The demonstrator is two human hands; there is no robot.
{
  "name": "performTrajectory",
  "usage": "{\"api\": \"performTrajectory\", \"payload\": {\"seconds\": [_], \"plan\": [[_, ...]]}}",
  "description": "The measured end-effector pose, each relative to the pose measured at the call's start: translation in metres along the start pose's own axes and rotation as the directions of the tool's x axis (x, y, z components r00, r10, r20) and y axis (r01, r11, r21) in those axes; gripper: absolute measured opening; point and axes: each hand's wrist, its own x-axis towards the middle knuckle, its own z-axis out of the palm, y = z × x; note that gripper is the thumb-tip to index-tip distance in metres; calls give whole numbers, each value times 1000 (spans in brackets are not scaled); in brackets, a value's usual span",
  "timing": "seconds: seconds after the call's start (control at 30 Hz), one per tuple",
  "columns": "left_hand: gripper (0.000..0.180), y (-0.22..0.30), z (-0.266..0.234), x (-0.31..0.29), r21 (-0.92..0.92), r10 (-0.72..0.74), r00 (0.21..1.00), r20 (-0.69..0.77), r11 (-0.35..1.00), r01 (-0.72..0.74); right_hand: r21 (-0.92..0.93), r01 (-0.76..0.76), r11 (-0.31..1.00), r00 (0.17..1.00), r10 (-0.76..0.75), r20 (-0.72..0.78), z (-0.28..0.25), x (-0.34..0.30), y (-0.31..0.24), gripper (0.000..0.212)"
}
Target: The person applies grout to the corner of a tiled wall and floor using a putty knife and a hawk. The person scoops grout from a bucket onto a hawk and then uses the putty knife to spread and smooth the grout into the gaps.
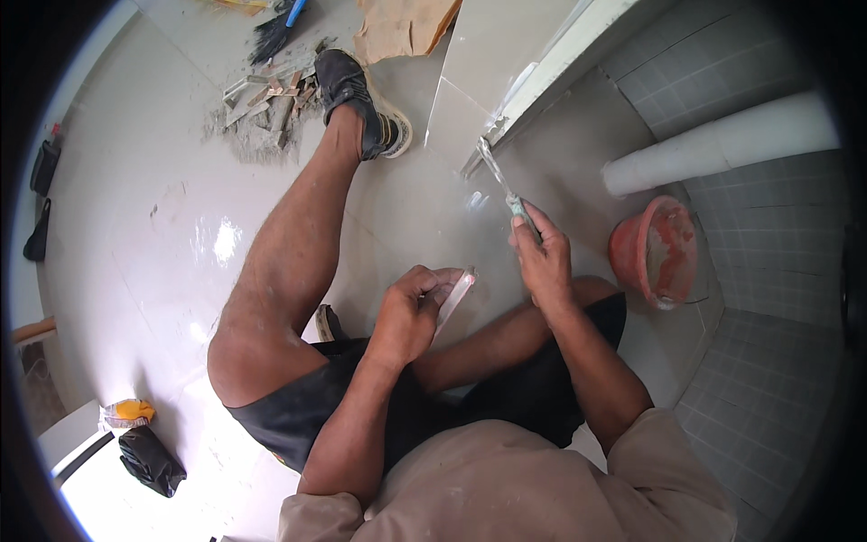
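Beige shirt (pixel 515 488) at 6 o'clock, nearest the viewer; clock read from mid-view. Black shorts (pixel 280 411) just beyond, toward 7. Left hand (pixel 406 316), close to centre: fingers and thumb clamped on a pale flat piece (pixel 459 296), reddish along its edge, tilted, its free end toward 1. Right hand (pixel 545 262), about 3 and just off centre: closed around the greenish handle of a narrow-bladed tool (pixel 494 167). Hands well apart. Blade, whitish with residue, points to between 12 and 1; its tip is at the lower end of a long pale strip (pixel 551 90) running off toward 1. Contact or slight gap at the tip: cannot tell.

Red bucket (pixel 629 257) at 3, tilted, pale crust inside. White pipe (pixel 722 144) beyond it at 2, beside grey tiled wall (pixel 759 244). Left leg extends toward 11, ending in a dark shoe (pixel 343 81). Next to the shoe, a pile of broken scraps (pixel 271 108). Farther out at 11, dark-bristled brush (pixel 269 41) with blue handle; at 12, brown paper (pixel 397 27).
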Motion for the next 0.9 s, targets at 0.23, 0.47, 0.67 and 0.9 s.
{"api": "performTrajectory", "payload": {"seconds": [0.23, 0.47, 0.67, 0.9], "plan": [[32, -2, -2, 0, -46, -29, 1000, -8, 999, 29, 363, -226, 904, 969, 246, -8, 14, -16, -19, 38], [31, 6, -3, 1, 5, -17, 1000, -14, 1000, 17, 141, -87, 986, 991, 99, -84, 5, -24, -27, 35], [31, -2, -4, 3, -33, -29, 999, -16, 999, 29, 266, -218, 939, 974, 228, -5, -7, -5, -42, 36], [31, 1, -3, 4, -6, 45, 998, -49, 999, -46, 223, -140, 965, 987, 153, -44, 10, -15, -44, 36]]}}
